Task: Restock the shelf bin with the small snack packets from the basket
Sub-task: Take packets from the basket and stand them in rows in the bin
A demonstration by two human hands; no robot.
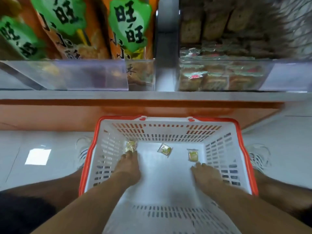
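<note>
A person's left hand is touching the far-left snack packet in the basket, fingertips extended together. The right hand is hovering just near of the right packet, fingers relaxed, holding nothing. A middle packet is lying between them, and the shelf bin is waiting beyond.

One white slatted plastic basket with an orange rim sits on the floor, holding three small clear-wrapped yellow snack packets: a left packet, a middle packet and a right packet. Two bare hands are inside it, a left hand and a right hand. On the shelf above stand two clear plastic bin fronts, left bin and right bin; three tall orange bags with green labels show behind the left, while the brown square packets in the right are too blurred to count.
</note>
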